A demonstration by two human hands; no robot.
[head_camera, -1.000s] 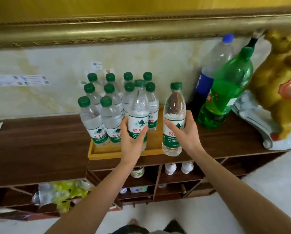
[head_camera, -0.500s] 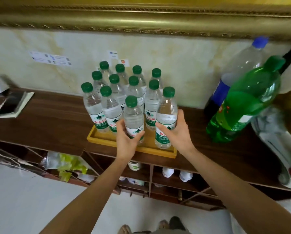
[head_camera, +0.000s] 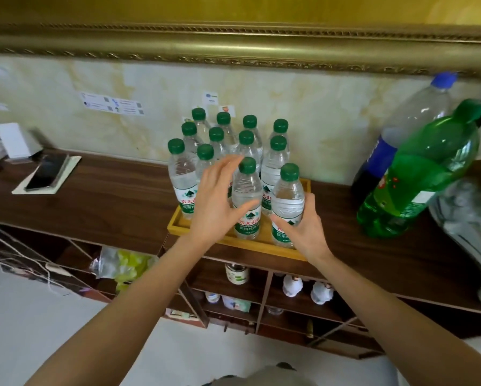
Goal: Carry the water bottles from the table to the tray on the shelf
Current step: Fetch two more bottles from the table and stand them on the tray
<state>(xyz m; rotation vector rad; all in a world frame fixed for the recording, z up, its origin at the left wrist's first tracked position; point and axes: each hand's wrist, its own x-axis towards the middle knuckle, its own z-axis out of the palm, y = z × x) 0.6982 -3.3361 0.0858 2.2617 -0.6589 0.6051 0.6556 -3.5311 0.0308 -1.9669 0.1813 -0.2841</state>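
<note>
Bottles: a dozen small clear water bottles [head_camera: 228,151] with green caps and green-and-white labels stand upright and close together in rows.
Tray: a shallow yellow wooden tray [head_camera: 178,222] holds them on the dark wooden shelf [head_camera: 108,196], set against the pale wall.
Front pair: the two nearest bottles stand at the tray's front edge, a middle bottle [head_camera: 247,196] and a right-hand bottle [head_camera: 287,201] just beside it.
Left hand: the left hand [head_camera: 219,199] is spread loosely beside the middle bottle, fingers straight and released; the thumb lies across the label, and contact cannot be judged.
Right hand: the right hand [head_camera: 303,227] wraps around the lower part of the right-hand bottle, thumb in front, fingers curled behind it.
Hidden: the left hand covers most of one second-row bottle and part of the tray's front rim; the back rows show little more than caps and shoulders.
Cut off: a large green soda bottle [head_camera: 428,174] and a blue-capped bottle [head_camera: 417,107] behind it lean near the right edge, where a white object is only partly in frame.
Hard to read: stickers on the wall are blurred, as is a phone [head_camera: 48,172] resting on paper at the left.
Below: compartments under the shelf hold small jars and white bottles, too dim to identify.
</note>
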